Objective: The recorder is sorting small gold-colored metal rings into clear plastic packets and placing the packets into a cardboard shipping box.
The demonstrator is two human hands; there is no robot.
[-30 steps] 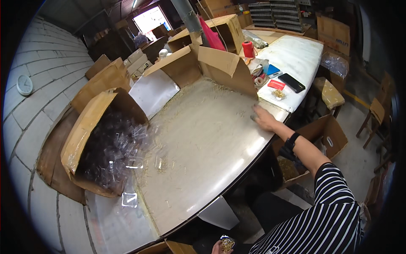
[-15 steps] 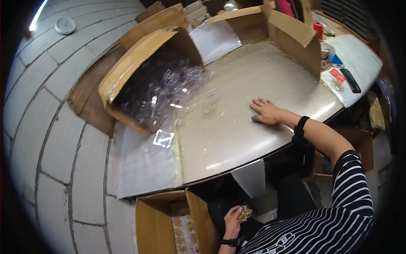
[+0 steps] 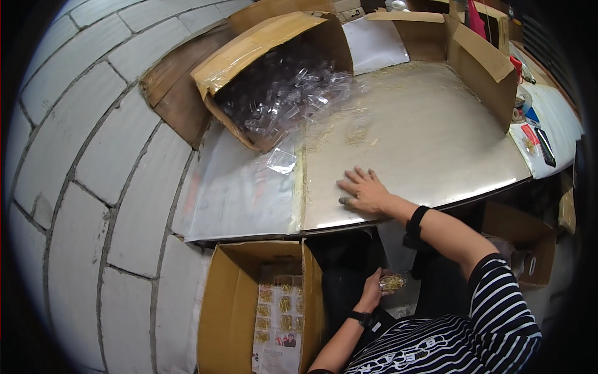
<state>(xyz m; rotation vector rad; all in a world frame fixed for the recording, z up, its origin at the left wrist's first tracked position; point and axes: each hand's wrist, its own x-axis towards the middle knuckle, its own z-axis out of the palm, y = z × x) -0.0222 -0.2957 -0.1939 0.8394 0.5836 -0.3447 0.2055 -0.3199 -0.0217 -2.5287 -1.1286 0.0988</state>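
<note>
My right hand (image 3: 364, 191) rests flat on the beige tabletop (image 3: 423, 137), fingers spread, near its front edge. Dark caps or coverings show on its thumb tip. Below the table edge, my left hand (image 3: 372, 288) grips a small clear plastic box (image 3: 392, 284) filled with thin gold-coloured pieces that look like pins. Loose gold pieces (image 3: 358, 136) are scattered on the tabletop beyond my right hand. A single clear plastic box (image 3: 282, 161) lies to the left, on the white sheet (image 3: 240, 193).
A tipped cardboard box (image 3: 208, 87) spills many clear plastic boxes (image 3: 293, 93) onto the table. Beside my left arm stands an open carton (image 3: 227, 299) containing rows of gold-filled packs (image 3: 285, 304). Cardboard walls (image 3: 483, 75) border the far right; tape and a black-handled tool (image 3: 545, 148) lie beyond.
My right hand has slid left and nearer across the tabletop, toward the white sheet. My left hand still holds the filled box below the edge. The whole view has shifted.
</note>
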